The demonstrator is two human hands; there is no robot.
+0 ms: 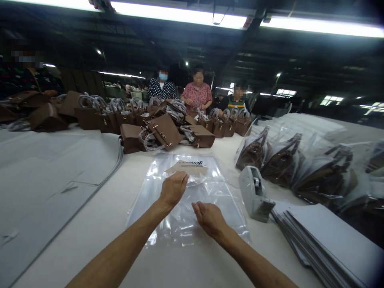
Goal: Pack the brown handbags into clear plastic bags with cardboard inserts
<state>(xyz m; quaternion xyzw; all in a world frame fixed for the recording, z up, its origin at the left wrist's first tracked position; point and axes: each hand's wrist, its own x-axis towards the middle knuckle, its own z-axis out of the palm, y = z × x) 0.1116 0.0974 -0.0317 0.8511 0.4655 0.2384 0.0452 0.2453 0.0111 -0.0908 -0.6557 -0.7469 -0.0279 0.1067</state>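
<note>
At centre of the frame, flat on the table [111,216]: clear bag [199,191], with tan print [192,166] and dark lettering near the far end. Over the upper middle of the bag: left hand [174,187], fingers curled in, fingertips toward the print. State of left grip: fingers drawn together; any fold of film between them not discernible. Lower and just to the right, also over the bag: right hand [210,219], thumb and forefinger close together, tips toward the left hand. State of right grip: hold on film impossible to confirm. Between both hands: creased, shiny film.

Just right of the bag: grey tape dispenser [255,194]. At lower right: stacked white sheets [330,236], edges offset. Above these, at right: wrapped handbags [324,172] in a row. Along the left: layered grey sheets [60,168]. Across mid-frame, beyond the bag: brown handbags [165,134], some upright with wrapped handles, others tipped over. Behind these: person in spotted top [159,91], person in pink top [198,96]. Along the top: lit tubes [180,15].
</note>
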